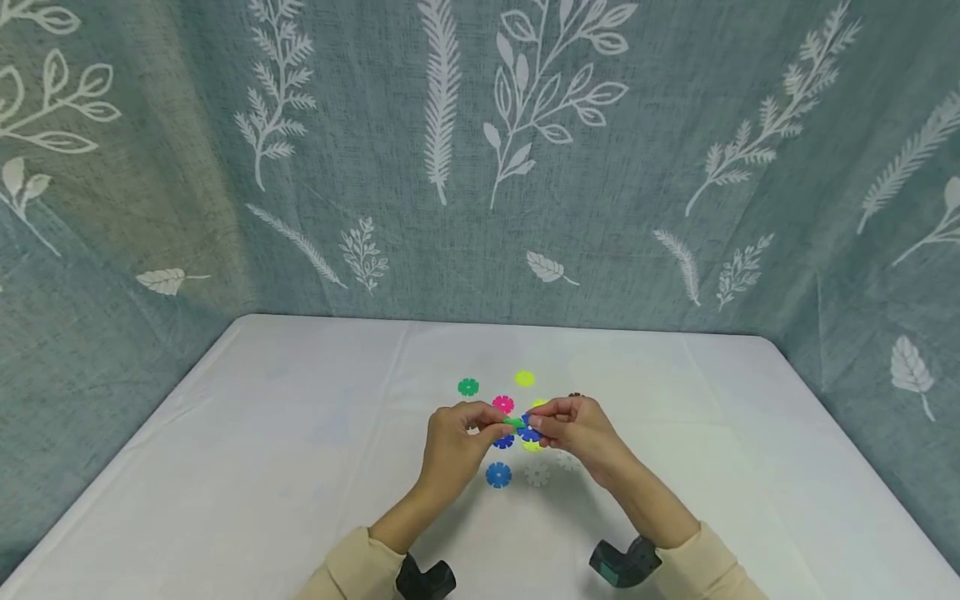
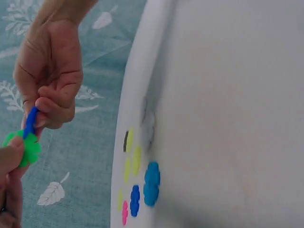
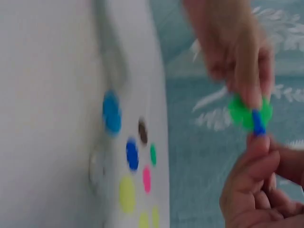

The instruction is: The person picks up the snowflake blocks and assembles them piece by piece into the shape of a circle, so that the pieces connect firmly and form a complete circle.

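Green disc pinched in left hand, blue disc pinched in right hand, both held above table. Step: slotting them together. Next move needs notches aligned crosswise, then firm push.

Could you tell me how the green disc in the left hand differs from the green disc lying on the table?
The held green disc is pinched above the table and meets a blue disc; the loose green disc lies flat and alone on the table. Both are notched and flower-shaped.
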Demonstrator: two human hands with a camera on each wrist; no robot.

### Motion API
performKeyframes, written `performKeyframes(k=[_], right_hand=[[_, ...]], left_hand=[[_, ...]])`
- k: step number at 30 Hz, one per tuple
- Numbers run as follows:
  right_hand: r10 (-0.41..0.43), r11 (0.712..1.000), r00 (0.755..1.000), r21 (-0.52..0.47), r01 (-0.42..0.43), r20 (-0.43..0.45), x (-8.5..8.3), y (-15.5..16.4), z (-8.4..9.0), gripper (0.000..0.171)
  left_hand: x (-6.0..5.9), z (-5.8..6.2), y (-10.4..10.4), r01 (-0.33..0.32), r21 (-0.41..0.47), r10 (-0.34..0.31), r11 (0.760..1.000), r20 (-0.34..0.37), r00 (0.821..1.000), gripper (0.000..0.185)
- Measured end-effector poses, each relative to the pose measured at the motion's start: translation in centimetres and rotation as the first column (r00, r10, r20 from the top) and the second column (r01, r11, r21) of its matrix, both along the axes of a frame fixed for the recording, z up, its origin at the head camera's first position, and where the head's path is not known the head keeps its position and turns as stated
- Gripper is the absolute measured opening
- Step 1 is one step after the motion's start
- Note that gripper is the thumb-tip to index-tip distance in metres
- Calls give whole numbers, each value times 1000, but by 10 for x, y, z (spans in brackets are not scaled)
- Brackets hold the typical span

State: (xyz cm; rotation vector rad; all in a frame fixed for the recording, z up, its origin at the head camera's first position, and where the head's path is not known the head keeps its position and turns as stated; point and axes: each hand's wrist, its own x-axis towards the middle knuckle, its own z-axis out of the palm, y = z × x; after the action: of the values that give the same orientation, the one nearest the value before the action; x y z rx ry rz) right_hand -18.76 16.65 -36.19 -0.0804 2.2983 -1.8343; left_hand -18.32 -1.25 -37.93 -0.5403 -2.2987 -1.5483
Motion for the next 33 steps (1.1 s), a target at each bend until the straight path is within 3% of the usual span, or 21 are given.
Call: performKeyframes(k=[3,6,9,13,18,21,26,29,33], right_hand=[[44,996,999,74,-43,-15,-3,5,-3,24],[88,988,996,128,-83,-30,-8,11,-7,23],[127,980,991,157,-118,-47,-10,12,-11,23],[174,974,982,164,-159,-77,-10,10,-14,24],[189,975,978,138,-176,-90,-8,4,-14,23],[188,978,979,110,-179,-78,-6,3,-14,24],[164,981,985,110,-157,-57,-5,11,-16,29],[75,978,996,199,-66,-41,-5,23,-19,29],[-50,935,999,353,40,19,-4,39,-28,24]], left_hand=[[1,-2,-3,63,-40,-61,997,47,997,6],[-2,-2,-8,147,-80,-136,986,122,983,7],[-7,-2,-13,223,-69,-204,972,217,955,15],[-14,0,-14,260,-45,-227,965,358,906,24],[-16,3,-12,276,-38,-223,960,488,844,26],[-16,2,-10,276,-21,-223,961,529,819,26],[-14,1,-9,225,-19,-178,974,549,816,24],[-17,-2,-12,193,-23,-147,981,560,815,23],[-21,-6,-16,145,-18,-107,989,590,800,23]])
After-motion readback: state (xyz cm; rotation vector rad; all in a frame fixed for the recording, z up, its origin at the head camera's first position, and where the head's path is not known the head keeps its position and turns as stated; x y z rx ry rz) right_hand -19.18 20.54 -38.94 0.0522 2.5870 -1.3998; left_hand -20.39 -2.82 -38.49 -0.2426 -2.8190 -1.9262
